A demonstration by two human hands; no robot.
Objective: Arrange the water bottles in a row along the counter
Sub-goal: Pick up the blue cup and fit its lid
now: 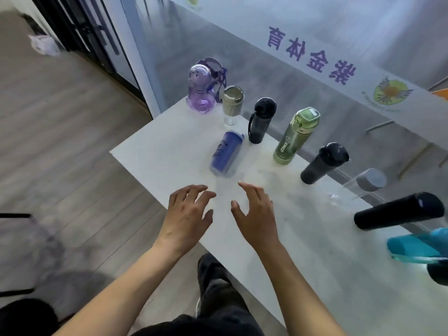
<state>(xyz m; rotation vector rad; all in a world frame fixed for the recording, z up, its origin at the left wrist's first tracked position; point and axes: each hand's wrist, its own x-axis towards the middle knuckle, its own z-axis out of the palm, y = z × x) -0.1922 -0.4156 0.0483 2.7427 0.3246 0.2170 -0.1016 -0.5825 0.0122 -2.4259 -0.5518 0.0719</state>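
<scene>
Several bottles stand along the back of the white counter [155,156]: a purple bottle [201,88], a beige cup [232,103], a small black bottle [261,120], a green bottle [295,137], a dark bottle [323,163], a clear bottle with a grey cap [368,183], a black flask [400,210] and a teal bottle [419,246]. A blue bottle [226,154] stands nearer the front, apart from that line. My left hand [188,214] and my right hand [255,214] hover over the counter just in front of the blue bottle, fingers spread, holding nothing.
A frosted glass wall with purple lettering [310,54] runs right behind the bottles. The counter's left corner [111,151] drops to a wooden floor [60,141]. A dark chair frame [17,253] stands at the lower left. My legs show below the counter edge.
</scene>
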